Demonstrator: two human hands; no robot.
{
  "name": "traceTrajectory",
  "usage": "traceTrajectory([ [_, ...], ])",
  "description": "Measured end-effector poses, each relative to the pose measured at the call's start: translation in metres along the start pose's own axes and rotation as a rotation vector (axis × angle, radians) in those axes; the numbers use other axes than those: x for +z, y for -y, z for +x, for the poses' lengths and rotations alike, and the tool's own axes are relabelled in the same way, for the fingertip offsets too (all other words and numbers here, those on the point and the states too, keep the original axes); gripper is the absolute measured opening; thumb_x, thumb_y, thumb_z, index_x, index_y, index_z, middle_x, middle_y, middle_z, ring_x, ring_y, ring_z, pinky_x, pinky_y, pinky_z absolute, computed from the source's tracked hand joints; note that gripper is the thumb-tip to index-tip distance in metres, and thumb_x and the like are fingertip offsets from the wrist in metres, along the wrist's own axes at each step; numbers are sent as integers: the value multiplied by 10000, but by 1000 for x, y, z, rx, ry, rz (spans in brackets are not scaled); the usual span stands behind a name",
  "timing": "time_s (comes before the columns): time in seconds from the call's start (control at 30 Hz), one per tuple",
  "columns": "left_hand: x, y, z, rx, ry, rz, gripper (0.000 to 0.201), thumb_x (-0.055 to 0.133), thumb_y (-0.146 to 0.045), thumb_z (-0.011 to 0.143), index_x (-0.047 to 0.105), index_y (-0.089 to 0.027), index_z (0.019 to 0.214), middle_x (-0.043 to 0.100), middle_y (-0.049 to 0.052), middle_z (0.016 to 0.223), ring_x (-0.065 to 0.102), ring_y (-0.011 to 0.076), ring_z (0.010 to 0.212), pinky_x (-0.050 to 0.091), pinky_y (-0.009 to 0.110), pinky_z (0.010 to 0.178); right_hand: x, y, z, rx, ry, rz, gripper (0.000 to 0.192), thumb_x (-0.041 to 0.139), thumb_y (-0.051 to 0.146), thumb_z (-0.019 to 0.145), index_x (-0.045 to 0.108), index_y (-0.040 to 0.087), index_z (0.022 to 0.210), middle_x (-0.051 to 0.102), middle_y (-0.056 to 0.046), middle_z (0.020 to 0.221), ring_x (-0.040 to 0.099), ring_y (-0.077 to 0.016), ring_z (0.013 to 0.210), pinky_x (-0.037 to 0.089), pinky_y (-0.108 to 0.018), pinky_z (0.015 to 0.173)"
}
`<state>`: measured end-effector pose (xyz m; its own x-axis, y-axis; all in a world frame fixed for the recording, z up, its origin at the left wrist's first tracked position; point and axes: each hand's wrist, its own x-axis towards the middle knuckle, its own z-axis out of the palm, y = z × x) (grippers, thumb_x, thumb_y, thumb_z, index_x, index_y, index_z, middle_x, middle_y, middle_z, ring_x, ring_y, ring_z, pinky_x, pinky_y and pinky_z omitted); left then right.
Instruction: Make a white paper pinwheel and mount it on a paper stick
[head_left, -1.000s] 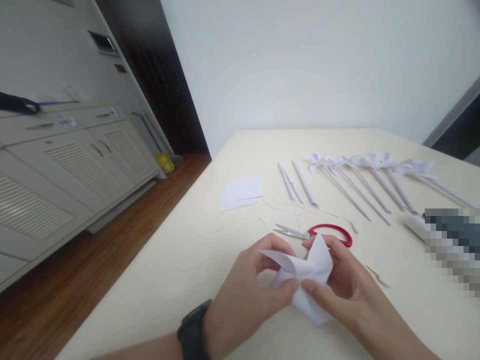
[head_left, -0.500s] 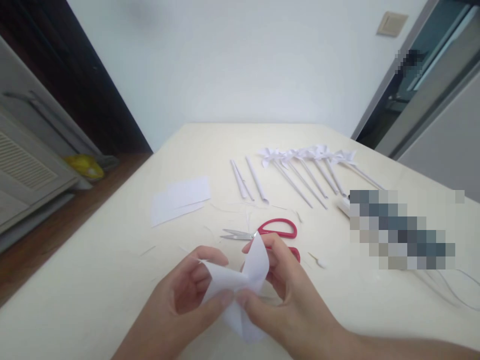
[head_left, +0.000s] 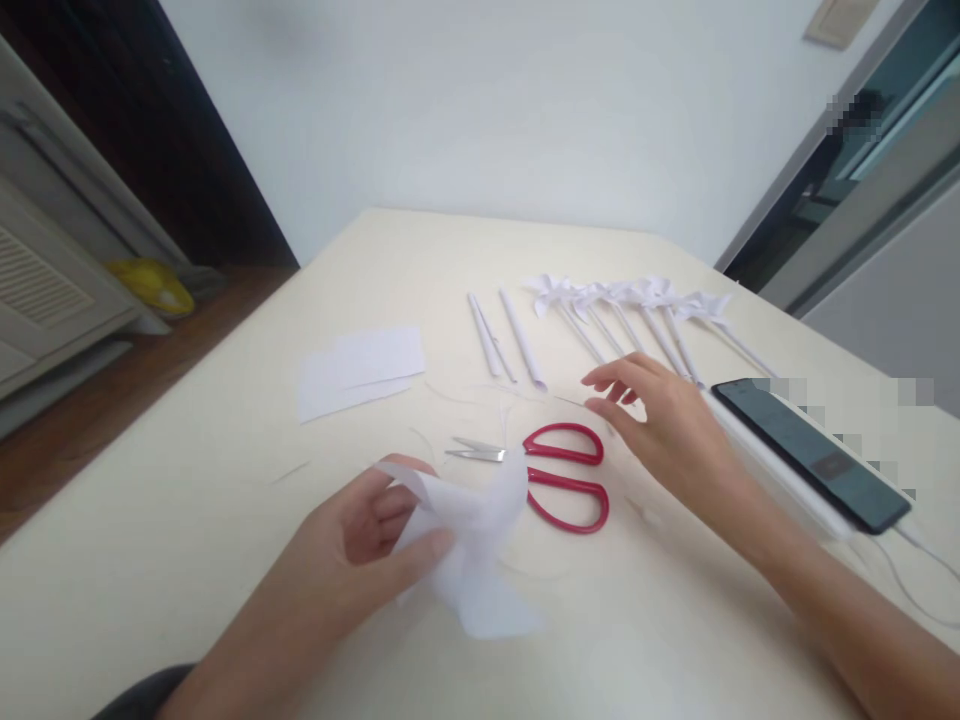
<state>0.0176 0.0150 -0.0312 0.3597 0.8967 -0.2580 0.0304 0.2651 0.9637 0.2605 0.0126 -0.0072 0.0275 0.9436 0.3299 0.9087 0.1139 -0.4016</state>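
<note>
My left hand (head_left: 360, 550) pinches a white paper pinwheel (head_left: 480, 540) between thumb and fingers, its curled blades blurred by motion. My right hand (head_left: 660, 425) is stretched over the table beyond the scissors, thumb and forefinger a little apart, fingers loosely bent. A thin thread-like strand (head_left: 570, 401) lies at its fingertips; whether they touch it is unclear. Red-handled scissors (head_left: 566, 498) rest slightly opened between the hands, blades pointing left and partly behind the pinwheel. A small pale piece (head_left: 641, 510) lies blurred near my right forearm.
Finished paper pinwheels on sticks (head_left: 652, 292) lie in a row at the back right. Rolled paper sticks (head_left: 523, 340) are left of them, white paper sheets (head_left: 360, 370) further left. A phone (head_left: 810, 450) with a cable lies on a white object (head_left: 780, 470) at right.
My right hand has let go of the pinwheel and moved forward and right, past the scissors. The left hand keeps the pinwheel. The view has shifted a little.
</note>
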Motion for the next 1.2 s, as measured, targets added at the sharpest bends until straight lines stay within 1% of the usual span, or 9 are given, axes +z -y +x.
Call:
traceTrajectory([
  [0.1,1,-2,-2,-17,-3,-14,213,682,-224,652,543,-229,814,609,-21,701,581,145,647,426,197,540,10,-20,12,7,8,-69,146,478,212,824,614,208,876,532,-58,924,545,-185,747,405,-321,652],
  [0.27,4,-8,-7,-5,21,7,163,620,-195,702,548,-215,846,625,-5,719,576,140,634,412,194,529,29,-28,17,15,64,-129,127,517,245,783,633,198,803,523,-53,887,535,-195,771,389,-321,663],
  [0.4,5,-9,-8,-12,24,-7,139,617,-201,692,546,-212,810,620,1,715,578,157,652,422,213,543,15,-34,20,43,122,-157,155,495,273,792,635,206,781,553,-40,862,550,-165,719,393,-296,644],
  [0.57,4,-12,-7,17,16,66,135,616,-192,690,552,-204,808,632,11,737,583,172,667,424,232,565,-5,-52,20,139,205,-231,221,547,373,737,642,191,654,603,-65,743,554,-200,636,369,-297,533],
  [0.67,5,-14,-8,15,16,95,106,583,-168,728,553,-191,827,632,16,788,587,167,711,428,234,604,-3,-61,19,160,286,-226,214,567,373,710,644,190,632,625,-71,707,562,-197,595,367,-289,497],
  [0.8,3,-13,-8,39,30,111,200,589,-132,718,536,-185,904,606,-4,754,560,136,652,403,220,570,5,-67,21,157,347,-211,190,549,343,712,644,193,646,634,-70,684,564,-191,567,374,-288,482],
  [0.97,-2,-10,-8,14,91,141,172,565,-127,734,530,-179,894,589,-1,765,555,134,672,405,219,569,4,-63,20,118,308,-230,159,535,323,723,619,191,694,630,-79,771,567,-196,610,393,-301,524],
  [1.07,-5,-8,-8,30,150,126,158,539,-118,758,522,-186,900,581,-3,782,555,127,698,416,215,592,-1,-53,17,106,244,-252,127,494,288,762,594,209,757,632,-61,768,566,-202,624,388,-292,506],
  [1.2,-5,-7,-9,23,170,112,136,533,-110,766,500,-187,873,578,-4,804,560,122,729,422,209,613,-5,-36,11,47,186,-265,105,486,228,774,590,231,780,634,-40,779,546,-188,595,376,-290,507],
])
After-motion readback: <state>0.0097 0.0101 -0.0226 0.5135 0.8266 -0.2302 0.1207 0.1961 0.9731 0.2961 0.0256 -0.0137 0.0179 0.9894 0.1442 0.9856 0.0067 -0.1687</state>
